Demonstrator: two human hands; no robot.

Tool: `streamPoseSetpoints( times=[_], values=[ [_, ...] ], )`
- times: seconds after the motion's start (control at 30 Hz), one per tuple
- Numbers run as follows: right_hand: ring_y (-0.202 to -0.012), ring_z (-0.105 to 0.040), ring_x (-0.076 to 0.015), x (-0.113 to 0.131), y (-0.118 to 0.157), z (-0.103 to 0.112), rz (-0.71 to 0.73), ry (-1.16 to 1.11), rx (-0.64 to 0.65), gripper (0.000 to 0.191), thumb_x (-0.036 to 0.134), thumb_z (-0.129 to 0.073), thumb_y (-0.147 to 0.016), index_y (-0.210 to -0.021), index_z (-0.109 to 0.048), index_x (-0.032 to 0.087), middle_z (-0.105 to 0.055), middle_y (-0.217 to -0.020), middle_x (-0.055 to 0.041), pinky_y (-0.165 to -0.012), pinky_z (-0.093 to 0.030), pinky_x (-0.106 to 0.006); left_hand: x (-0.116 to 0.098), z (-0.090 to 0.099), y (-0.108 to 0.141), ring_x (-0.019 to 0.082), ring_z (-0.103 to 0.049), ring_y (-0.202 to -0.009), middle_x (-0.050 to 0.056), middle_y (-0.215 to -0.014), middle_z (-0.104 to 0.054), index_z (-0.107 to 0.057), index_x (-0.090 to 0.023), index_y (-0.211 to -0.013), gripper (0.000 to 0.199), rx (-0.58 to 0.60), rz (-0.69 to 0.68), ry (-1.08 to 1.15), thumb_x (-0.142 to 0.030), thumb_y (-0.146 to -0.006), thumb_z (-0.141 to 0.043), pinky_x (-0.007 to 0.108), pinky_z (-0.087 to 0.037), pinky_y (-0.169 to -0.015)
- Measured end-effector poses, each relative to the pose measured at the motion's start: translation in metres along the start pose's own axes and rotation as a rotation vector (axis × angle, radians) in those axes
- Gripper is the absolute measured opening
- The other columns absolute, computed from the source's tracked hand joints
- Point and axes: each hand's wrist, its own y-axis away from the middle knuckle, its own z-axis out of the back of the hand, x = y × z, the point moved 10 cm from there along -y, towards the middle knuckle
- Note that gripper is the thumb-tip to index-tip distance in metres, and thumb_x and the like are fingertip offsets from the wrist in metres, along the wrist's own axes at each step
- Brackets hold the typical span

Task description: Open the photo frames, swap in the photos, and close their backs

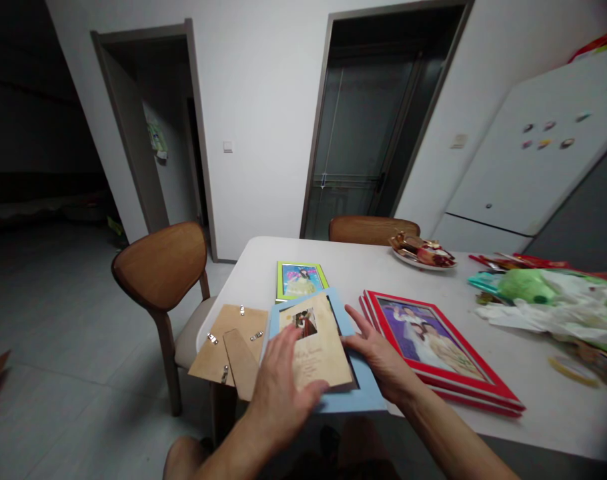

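Light-blue rectangular picture frame [354,402]: in the head view, resting at the near edge of the white tabletop [356,263], toward the near left corner. Inside its border, lying askew over a dark area: cream printed paper sheet [328,363] with a small picture of a couple near its top.

Left hand [279,387]: loose and spread, with fingers laid over the left part of the sheet and thumb over its lower part. Right hand [383,363]: over the right border of the frame, with one finger stretched out and a fingertip by the sheet's right edge; cannot tell whether gripping or merely touching.

Left of the frame, jutting past the near left corner: brown fibreboard backing [216,365] with metal clips [256,335] and a tapered stand strip [241,363]. Just beyond the frame, nearer the far left corner: lime-green framed photo [302,280], partly covered. Right of the right hand, reaching toward the near edge: stack of red-rimmed framed photos [436,339]. Near the far edge: white loaded plate [435,268]. Farther right: green soft object [526,287] beside crumpled white plastic [528,327].
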Motion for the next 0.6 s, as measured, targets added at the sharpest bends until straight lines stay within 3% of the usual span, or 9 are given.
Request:
streamPoseSetpoints(
  times=[0.1, 0.17, 0.27, 0.37, 0.5, 0.6],
  values=[
    [-0.052, -0.055, -0.011, 0.006, -0.001, -0.005, 0.059, 0.071, 0.013, 0.083, 0.021, -0.06, -0.058, -0.13, -0.018, 0.022, -0.059, -0.07, 0.002, -0.053, -0.045, -0.023, -0.034, -0.02, -0.005, 0.023, -0.038, -0.112, 0.011, -0.121, -0.044, -0.033, -0.015, -0.121, 0.063, 0.029, -0.136, -0.002, -0.009, -0.061, -0.051, 0.041, -0.034, -0.094],
    [-0.051, -0.054, -0.0108, 0.002, -0.007, 0.005, 0.076, 0.215, -0.025, 0.081, 0.025, -0.059, -0.06, -0.131, -0.018, 0.019, -0.056, -0.064, 0.0036, -0.05, -0.043, -0.022, -0.033, -0.009, -0.01, 0.02, -0.047, -0.102, 0.008, -0.109, -0.051, -0.034, -0.018, -0.12, 0.059, -0.03, -0.129, -0.009, -0.004, -0.063, -0.044, 0.037, -0.04, -0.088],
    [-0.05, -0.052, -0.0114, -0.007, -0.018, 0.029, 0.105, 0.591, -0.132, 0.07, 0.025, -0.051, -0.066, -0.129, -0.025, 0.014, -0.053, -0.059, 0.0038, -0.049, -0.04, -0.022, -0.001, 0.032, -0.015, 0.018, -0.055, -0.084, 0.006, -0.093, -0.056, -0.038, -0.019, -0.117, 0.049, -0.189, 0.036, -0.05, -0.008, -0.069, -0.041, 0.032, -0.044, -0.078],
    [-0.064, -0.056, -0.0154, -0.01, -0.025, 0.043, 0.185, 0.987, -0.214, 0.059, 0.022, -0.046, -0.067, -0.124, -0.036, 0.008, -0.06, -0.073, -0.0048, -0.061, -0.042, -0.026, 0.042, 0.069, -0.006, 0.021, -0.055, -0.091, 0.007, -0.1, -0.057, -0.04, -0.018, -0.114, 0.044, -0.296, 0.247, -0.11, -0.015, -0.071, -0.044, 0.034, -0.042, -0.081],
    [-0.085, -0.056, -0.0213, -0.014, -0.027, 0.041, 0.291, 1.284, -0.239, 0.05, 0.02, -0.041, -0.07, -0.117, -0.045, 0.004, -0.059, -0.098, -0.0156, -0.076, -0.04, -0.03, 0.081, 0.074, 0.015, 0.024, -0.052, -0.097, 0.008, -0.107, -0.055, -0.045, -0.017, -0.108, 0.036, -0.224, 0.341, -0.187, -0.022, -0.072, -0.043, 0.037, -0.041, -0.083],
    [-0.086, -0.055, -0.0225, -0.017, -0.027, 0.037, 0.313, 1.421, -0.232, 0.045, 0.021, -0.04, -0.072, -0.113, -0.048, 0.005, -0.058, -0.097, -0.0163, -0.077, -0.039, -0.031, 0.095, 0.064, 0.03, 0.024, -0.052, -0.097, 0.009, -0.107, -0.055, -0.047, -0.016, -0.106, 0.032, -0.132, 0.355, -0.282, -0.027, -0.076, -0.04, 0.037, -0.041, -0.082]
  ],
)
